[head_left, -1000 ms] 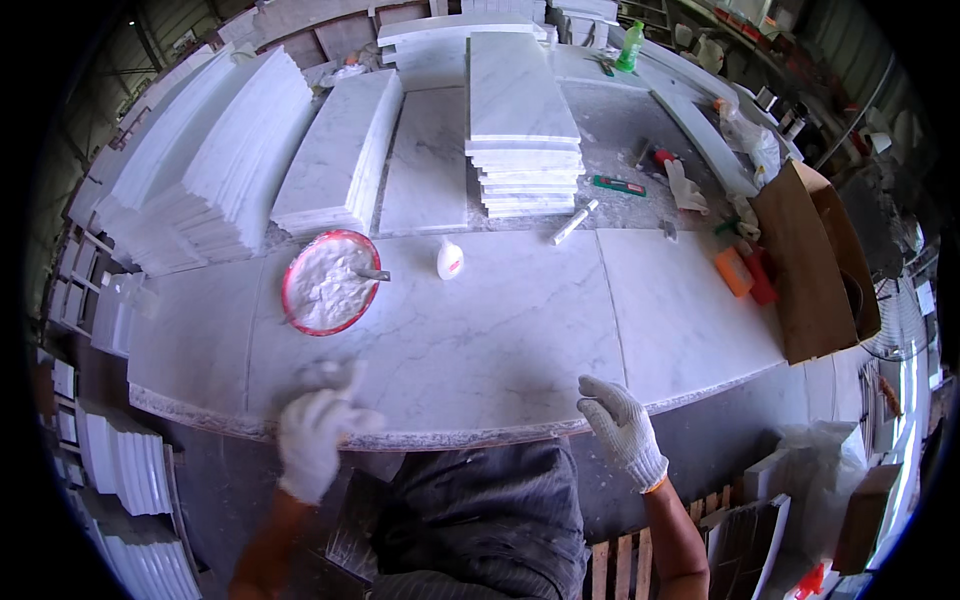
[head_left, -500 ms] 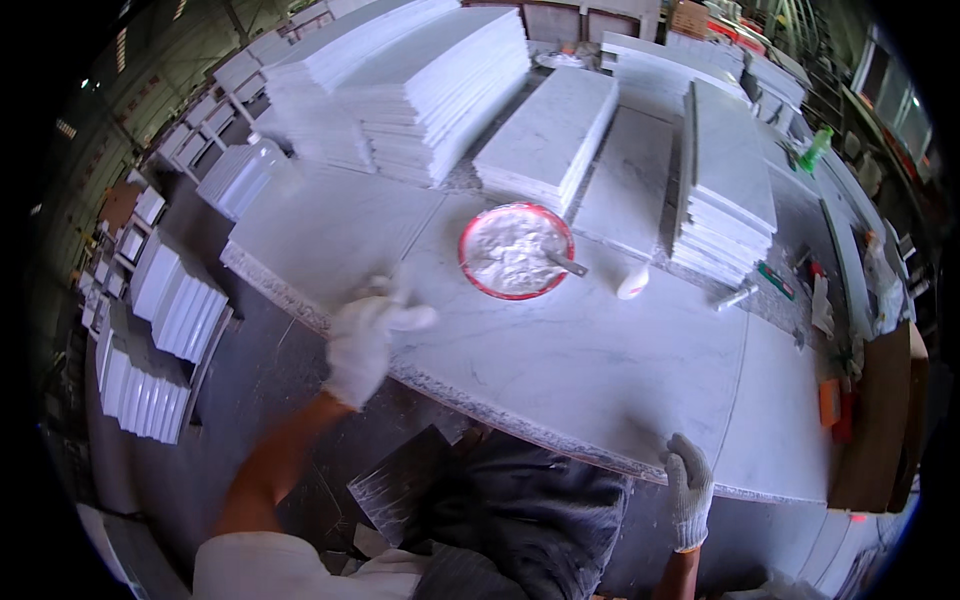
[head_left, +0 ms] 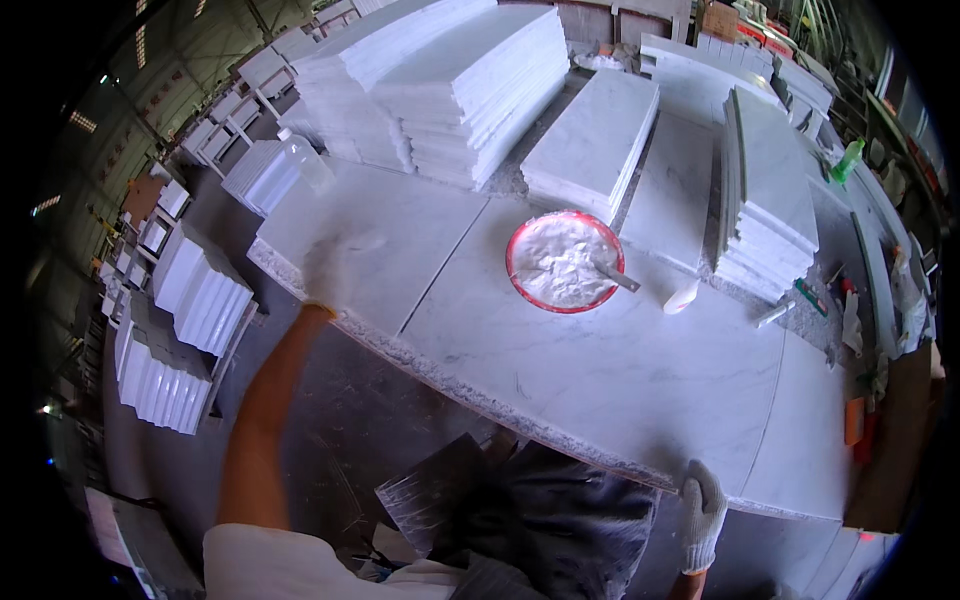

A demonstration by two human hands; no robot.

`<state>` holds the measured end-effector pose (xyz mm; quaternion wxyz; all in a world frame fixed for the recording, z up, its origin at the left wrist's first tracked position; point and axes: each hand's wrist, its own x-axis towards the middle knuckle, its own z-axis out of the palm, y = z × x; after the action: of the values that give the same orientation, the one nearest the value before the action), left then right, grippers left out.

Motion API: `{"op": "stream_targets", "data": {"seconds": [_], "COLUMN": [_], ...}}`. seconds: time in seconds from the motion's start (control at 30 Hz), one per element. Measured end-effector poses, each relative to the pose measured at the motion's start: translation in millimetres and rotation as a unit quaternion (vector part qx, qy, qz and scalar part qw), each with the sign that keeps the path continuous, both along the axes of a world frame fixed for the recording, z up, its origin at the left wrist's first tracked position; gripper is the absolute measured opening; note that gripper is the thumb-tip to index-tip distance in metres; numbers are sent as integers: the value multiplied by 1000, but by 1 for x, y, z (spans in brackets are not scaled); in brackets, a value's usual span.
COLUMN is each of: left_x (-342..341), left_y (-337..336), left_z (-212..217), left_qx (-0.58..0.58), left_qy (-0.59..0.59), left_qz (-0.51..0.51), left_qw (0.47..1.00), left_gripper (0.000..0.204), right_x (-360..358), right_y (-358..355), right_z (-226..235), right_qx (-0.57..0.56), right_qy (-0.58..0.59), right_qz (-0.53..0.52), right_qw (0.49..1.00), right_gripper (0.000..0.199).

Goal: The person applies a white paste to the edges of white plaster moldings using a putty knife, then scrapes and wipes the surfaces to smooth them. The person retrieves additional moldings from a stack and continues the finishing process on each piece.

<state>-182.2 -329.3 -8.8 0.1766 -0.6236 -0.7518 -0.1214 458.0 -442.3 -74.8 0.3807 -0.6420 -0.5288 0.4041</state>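
My left hand [head_left: 338, 262] is smeared by motion over the left part of a pale marble slab [head_left: 390, 205]; its fingers cannot be made out. Beyond it stands a clear plastic bottle [head_left: 306, 162]. Wearing a white knitted glove, my right hand [head_left: 704, 508] rests at the slab's front edge, fingers loosely extended and nothing visible in them. Between the hands, farther back, sits a red-rimmed bowl [head_left: 512, 275] of white paste [head_left: 560, 262]. A flat-handled scraper [head_left: 616, 277] leans in the paste. Right of the bowl lies a small white bottle [head_left: 681, 297].
Tall stacks of marble slabs [head_left: 480, 95] stand at the back, with lower stacks [head_left: 770, 190] at the back right. A green bottle [head_left: 848, 160] and an orange block [head_left: 854, 421] are on the right. More slabs [head_left: 165, 370] sit on the floor at left.
My left hand has moved left and farther over the slab, away from the bowl. My right hand stays at the front edge. The whole view has shifted, so things appear farther right.
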Motion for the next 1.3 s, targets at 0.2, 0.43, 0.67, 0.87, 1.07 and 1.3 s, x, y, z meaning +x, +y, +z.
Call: {"op": "stream_targets", "data": {"seconds": [0.2, 0.43, 0.67, 0.87, 1.07, 1.3], "left_x": [145, -27, 48, 195, 243, 196], "left_y": [45, 51, -35, -60, -46, -64], "left_z": [-23, -64, 1, 3, -1, 41], "left_qx": [-13, 3, -82, -52, -208, -301], "left_qy": [88, 55, -64, -36, 78, -90], "left_qz": [-190, -96, 36, -314, -385, -372], "left_qw": [978, 994, 994, 947, 896, 873], "left_gripper": [33, 39, 34, 27, 38, 41], "right_x": [-84, -102, -91, -114, -90, -20], "right_y": [26, 14, 25, 33, 8, -70], "right_z": [31, 49, 41, 52, 41, 1], "right_qx": [64, 61, 77, 61, 67, -84], "right_qy": [17, 14, 11, 13, -21, -6], "right_qz": [126, 172, 144, 199, 246, 123], "right_qw": [990, 983, 987, 978, 967, 989], "right_gripper": [22, 17, 15, 16, 18, 16]}}
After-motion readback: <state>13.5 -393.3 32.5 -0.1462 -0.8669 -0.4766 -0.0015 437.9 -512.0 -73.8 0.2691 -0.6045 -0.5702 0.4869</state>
